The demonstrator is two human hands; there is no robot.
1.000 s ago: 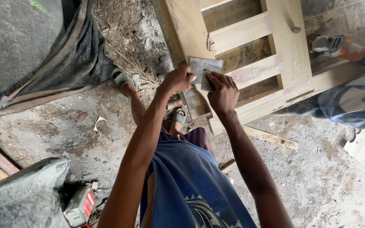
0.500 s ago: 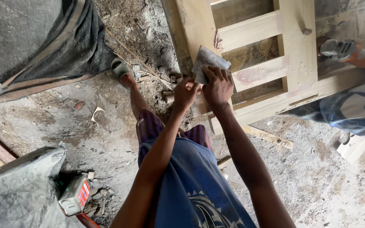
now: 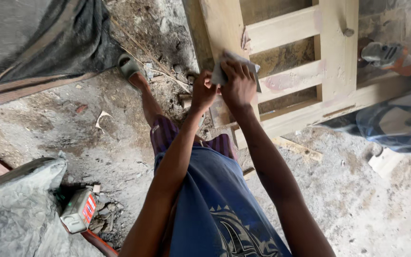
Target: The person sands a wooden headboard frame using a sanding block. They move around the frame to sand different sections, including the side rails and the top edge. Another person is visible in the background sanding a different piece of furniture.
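Note:
A pale wooden frame [image 3: 329, 52] with cross slats stands in front of me on the dusty floor. Both my hands meet at its left upright. My left hand [image 3: 203, 91] grips the near edge of a flat grey metal scraper plate [image 3: 217, 76]. My right hand [image 3: 238, 83] lies over the plate with its fingers closed on it, and most of the plate is hidden under that hand. A pinkish filler patch [image 3: 279, 84] shows on the slat to the right of my hands.
Another person in grey-blue trousers [image 3: 396, 126] works at the right with a power tool [image 3: 384, 53]. A dark tarp [image 3: 34, 43] lies at top left, a grey sack [image 3: 15, 214] and a small red-and-white box [image 3: 78, 210] at bottom left. A wood block [image 3: 382, 163] lies at the right.
My hands have come closer together on the plate, the left moving in from the plate's side to its near edge. The plate has tilted and my right hand now covers most of it.

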